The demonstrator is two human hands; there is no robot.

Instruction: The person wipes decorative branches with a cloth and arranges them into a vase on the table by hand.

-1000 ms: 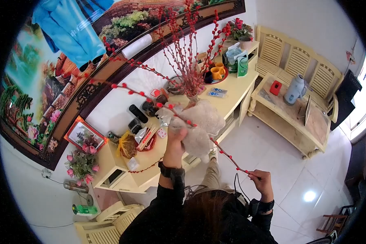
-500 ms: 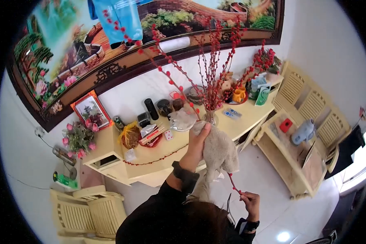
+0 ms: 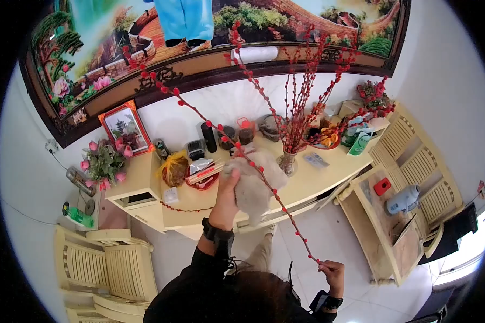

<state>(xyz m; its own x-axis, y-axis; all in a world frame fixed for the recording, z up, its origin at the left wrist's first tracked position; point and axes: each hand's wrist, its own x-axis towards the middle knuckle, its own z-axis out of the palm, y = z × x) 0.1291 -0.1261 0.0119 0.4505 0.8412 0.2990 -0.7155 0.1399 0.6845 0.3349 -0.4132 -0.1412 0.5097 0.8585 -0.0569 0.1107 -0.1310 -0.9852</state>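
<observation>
Bright scenery filled the large framed picture (image 3: pixel 285 21) on the white wall, and below it stretched a cream cabinet (image 3: pixel 310 182) crowded with small things. Pink flowers (image 3: pixel 105 161) stood near its left end, beside a red-framed photo (image 3: pixel 125 126); a yellow bag (image 3: pixel 174 171) and a black cylinder (image 3: pixel 208 137) sat farther along. On the cabinet, a glass vase (image 3: pixel 288 164) held a bunch of red-berried stems (image 3: pixel 299 113).

You had one long berried branch (image 3: pixel 261 169) slanting in front of the cabinet, outside the vase, its tip up toward the picture. Your right hand (image 3: pixel 334 274) pinched its lower end. Your left hand (image 3: pixel 225 202) gripped a pale cloth (image 3: pixel 253 191) with the thumb on the near side and the fingers hidden. Midway, the branch crossed over the cloth; whether that hand also clasped it, you could not tell.
</observation>
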